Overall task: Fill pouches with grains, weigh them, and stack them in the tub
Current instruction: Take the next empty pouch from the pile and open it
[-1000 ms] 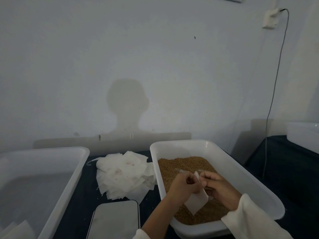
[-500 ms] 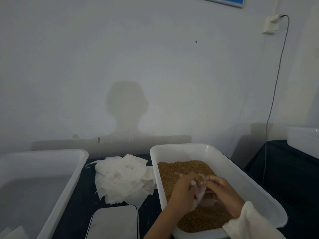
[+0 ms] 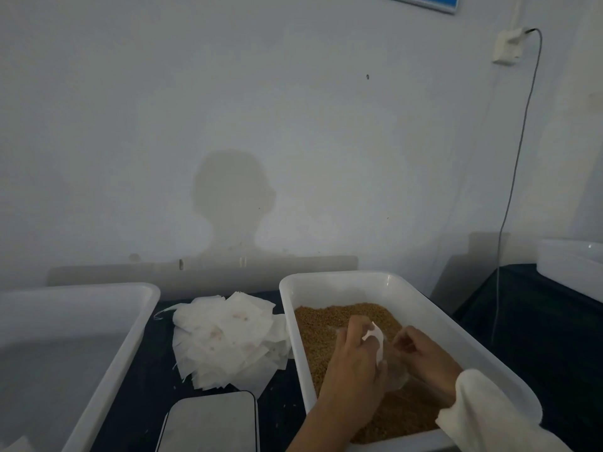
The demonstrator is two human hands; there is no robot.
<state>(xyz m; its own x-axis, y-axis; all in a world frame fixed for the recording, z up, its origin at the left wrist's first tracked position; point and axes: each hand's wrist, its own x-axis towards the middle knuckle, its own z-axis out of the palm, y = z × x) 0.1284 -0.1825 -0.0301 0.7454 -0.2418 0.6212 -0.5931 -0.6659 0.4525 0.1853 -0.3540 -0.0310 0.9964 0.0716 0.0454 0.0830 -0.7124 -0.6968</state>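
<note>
Both hands are working over the white plastic tray of brown grains [image 3: 326, 334]: the left hand [image 3: 354, 357] is pinching a thin white paper pouch [image 3: 378, 340], the right hand [image 3: 424, 353] gripping its blurred lower part. Grains may be spilling if its flimsy mouth collapses.

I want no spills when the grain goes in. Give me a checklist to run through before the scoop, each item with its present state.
1. Pouch held over the grain tub, not the table: ok.
2. Both hands on the pouch: left hand has a grip on it, ok; right hand pinches at its edge, contact blurred, cannot tell.
3. Pouch mouth open: cannot tell, it is crumpled between the hands.
4. Enough grains in the tub: ok.
5. Scale free of any load: ok.
6. Left tub within view for stacking: ok.
</note>
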